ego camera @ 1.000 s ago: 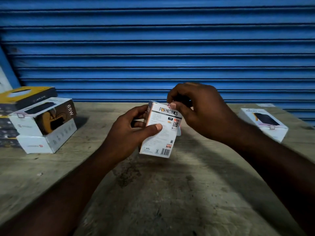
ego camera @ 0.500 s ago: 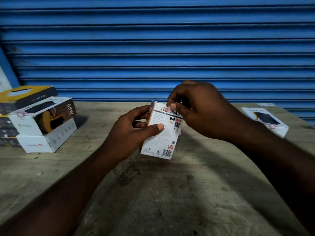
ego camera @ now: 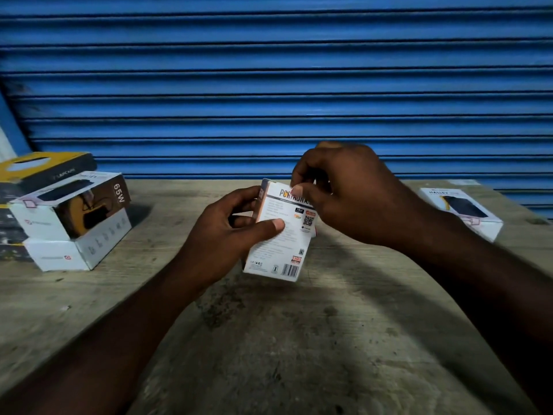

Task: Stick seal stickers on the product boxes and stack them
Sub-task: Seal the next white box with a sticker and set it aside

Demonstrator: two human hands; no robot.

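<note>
A stack (ego camera: 74, 223) blocks the left edge of the table (ego camera: 269, 354), a lone box (ego camera: 466, 212) the far right. Between them the way is open, except the middle, where the left hand (ego camera: 227, 232) and right hand (ego camera: 350, 193) hold a white box (ego camera: 278, 250) over the wood. The shutter (ego camera: 269, 85) closes the back.

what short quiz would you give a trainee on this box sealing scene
1. True or false: the white box lies flat on the table.
2. Where does the right hand pinch that box? A) top edge B) barcode end C) nowhere
3. Fill in: the stack of boxes sits on the person's ____ side.
Key: 1 false, the left hand holds it up; 2 A; 3 left.
</note>
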